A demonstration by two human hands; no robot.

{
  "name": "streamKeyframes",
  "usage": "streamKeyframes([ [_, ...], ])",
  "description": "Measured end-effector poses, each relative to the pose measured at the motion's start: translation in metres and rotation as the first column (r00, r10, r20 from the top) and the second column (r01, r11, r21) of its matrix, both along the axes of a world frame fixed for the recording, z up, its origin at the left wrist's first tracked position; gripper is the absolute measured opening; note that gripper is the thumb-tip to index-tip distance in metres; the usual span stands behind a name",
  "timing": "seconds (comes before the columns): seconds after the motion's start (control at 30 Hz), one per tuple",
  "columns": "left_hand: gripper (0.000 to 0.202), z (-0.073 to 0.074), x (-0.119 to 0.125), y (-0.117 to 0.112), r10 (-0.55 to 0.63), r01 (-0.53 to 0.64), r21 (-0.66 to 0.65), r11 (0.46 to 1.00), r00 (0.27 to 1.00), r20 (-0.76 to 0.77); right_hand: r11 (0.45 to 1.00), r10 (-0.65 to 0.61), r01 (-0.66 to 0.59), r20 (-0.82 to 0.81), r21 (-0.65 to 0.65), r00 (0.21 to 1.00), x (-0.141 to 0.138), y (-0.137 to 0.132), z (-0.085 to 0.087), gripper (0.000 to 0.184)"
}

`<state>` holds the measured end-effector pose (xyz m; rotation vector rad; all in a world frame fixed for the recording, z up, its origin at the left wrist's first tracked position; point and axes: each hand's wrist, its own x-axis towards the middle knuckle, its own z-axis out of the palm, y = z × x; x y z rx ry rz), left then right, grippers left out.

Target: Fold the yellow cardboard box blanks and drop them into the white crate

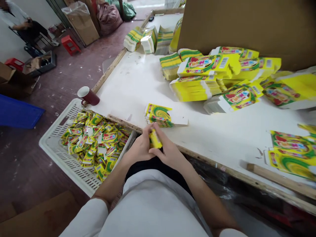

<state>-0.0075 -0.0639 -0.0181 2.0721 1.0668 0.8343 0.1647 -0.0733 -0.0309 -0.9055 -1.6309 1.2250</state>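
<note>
Between my two hands, at the near edge of the white table [118,89], is a small yellow carton [155,140]. My left hand [141,146] closes round its left side, and my right hand [168,149] grips it from the right with fingers and thumb. Just beyond my fingertips a short stack of flat printed cartons [159,113] lies on the table, its white flaps pointing right. To the left of my hands, a white plastic basket [53,135] holds a heap of folded yellow cartons [98,140].
A dark red mug [91,96] stands at the table's left corner. Piles of flat cartons [195,87] lie in front of a large brown cardboard sheet [237,29]. A wooden strip [278,179] rests at right. Beyond the floor sits a person [22,24], near a red stool [70,44].
</note>
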Motion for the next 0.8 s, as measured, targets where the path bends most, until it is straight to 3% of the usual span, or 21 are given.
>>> streamKeyframes([
  [0.03,0.096,-0.003,0.001,0.0,0.059,-0.06,0.027,0.998,0.997,0.056,0.996,-0.004,-0.001,0.058,0.088,0.998,-0.001,-0.002,0.001,0.065],
  [0.1,0.103,-0.01,0.006,0.0,0.272,-0.286,0.07,0.956,0.949,0.16,0.982,-0.073,0.056,0.086,0.179,0.994,-0.001,-0.003,0.002,0.059],
  [0.17,0.103,-0.014,0.012,-0.002,0.49,-0.499,-0.022,0.866,0.84,0.23,0.961,-0.23,0.219,0.048,0.171,0.972,-0.001,0.001,0.0,0.058],
  [0.2,0.098,-0.014,0.014,-0.004,0.561,-0.547,-0.13,0.827,0.785,0.263,0.936,-0.324,0.317,0.028,0.152,0.946,0.0,0.003,-0.002,0.059],
  [0.27,0.081,-0.013,0.017,-0.006,0.623,-0.501,-0.382,0.776,0.701,0.346,0.877,-0.464,0.455,0.025,0.155,0.886,0.0,0.005,-0.007,0.061],
  [0.33,0.063,-0.009,0.018,-0.008,0.648,-0.409,-0.523,0.748,0.62,0.442,0.851,-0.492,0.458,0.081,0.256,0.867,-0.001,0.005,-0.011,0.063],
  [0.43,0.048,-0.001,0.015,-0.009,0.66,-0.403,-0.532,0.745,0.562,0.498,0.861,-0.418,0.309,0.216,0.404,0.882,0.0,0.001,-0.012,0.056],
  [0.53,0.04,0.008,0.011,-0.006,0.665,-0.414,-0.529,0.741,0.566,0.487,0.879,-0.36,0.232,0.26,0.417,0.896,0.01,0.002,-0.009,0.041],
  [0.67,0.038,0.018,0.01,0.0,0.691,-0.451,-0.525,0.722,0.514,0.509,0.91,-0.227,0.102,0.277,0.401,0.934,0.024,0.008,-0.001,0.028],
  [0.8,0.034,0.022,0.011,0.003,0.692,-0.434,-0.545,0.718,0.527,0.493,0.905,-0.261,0.151,0.238,0.398,0.935,0.024,0.009,0.002,0.031],
])
